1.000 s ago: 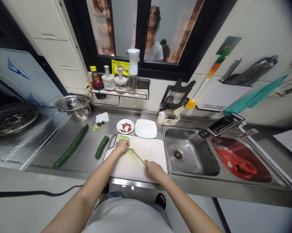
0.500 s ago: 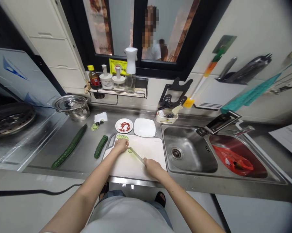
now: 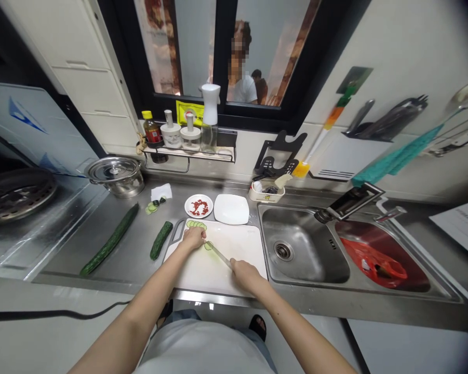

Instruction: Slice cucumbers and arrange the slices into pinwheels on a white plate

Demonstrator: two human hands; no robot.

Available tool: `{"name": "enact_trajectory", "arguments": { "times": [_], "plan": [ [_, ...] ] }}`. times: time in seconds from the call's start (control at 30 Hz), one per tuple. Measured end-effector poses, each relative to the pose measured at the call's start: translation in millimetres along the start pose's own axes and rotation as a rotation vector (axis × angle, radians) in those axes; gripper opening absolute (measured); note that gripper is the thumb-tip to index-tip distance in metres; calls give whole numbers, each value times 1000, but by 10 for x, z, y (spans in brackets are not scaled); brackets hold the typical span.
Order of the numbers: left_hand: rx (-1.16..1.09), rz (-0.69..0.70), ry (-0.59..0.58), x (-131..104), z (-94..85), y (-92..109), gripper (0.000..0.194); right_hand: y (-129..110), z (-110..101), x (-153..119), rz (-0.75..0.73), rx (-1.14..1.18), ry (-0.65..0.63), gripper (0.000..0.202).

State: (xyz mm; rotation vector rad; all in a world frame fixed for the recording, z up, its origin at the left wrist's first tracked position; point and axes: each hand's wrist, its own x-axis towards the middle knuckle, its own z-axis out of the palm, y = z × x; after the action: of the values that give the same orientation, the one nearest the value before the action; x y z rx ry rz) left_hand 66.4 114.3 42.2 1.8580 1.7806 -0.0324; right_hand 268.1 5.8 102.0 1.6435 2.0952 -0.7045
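— On the cutting board (image 3: pixel 218 267), what's where?
— The left hand (image 3: pixel 194 238), fingers curled down onto a cucumber piece (image 3: pixel 208 245); cut slices (image 3: pixel 197 224) lie behind it.
— And right of that?
— The knife (image 3: pixel 220 254) slants from the piece back to the right hand (image 3: pixel 244 271), fingers clamped round its handle.

The person had two bare forearms with no sleeves, rings or watch in view, wore a light grey top (image 3: pixel 202 348) over blue trousers (image 3: pixel 253 340), and dark open-toed sandals (image 3: pixel 258 324).
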Motion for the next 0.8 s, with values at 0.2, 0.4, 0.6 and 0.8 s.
{"name": "enact_trajectory", "arguments": {
  "times": [0.2, 0.4, 0.6, 0.8],
  "plan": [
    [-2, 9, 10, 29, 24, -12, 16, 18, 5, -11, -5, 23, 14, 35],
    [-6, 14, 12, 65, 55, -29, 16, 89, 96, 45, -12, 22, 33, 35],
    [-10, 13, 2, 62, 40, -16, 15, 84, 69, 36, -6, 18, 20, 34],
    [-14, 14, -4, 45, 14, -2, 15, 82, 58, -1, 3, 11, 13, 35]
  ]
}}
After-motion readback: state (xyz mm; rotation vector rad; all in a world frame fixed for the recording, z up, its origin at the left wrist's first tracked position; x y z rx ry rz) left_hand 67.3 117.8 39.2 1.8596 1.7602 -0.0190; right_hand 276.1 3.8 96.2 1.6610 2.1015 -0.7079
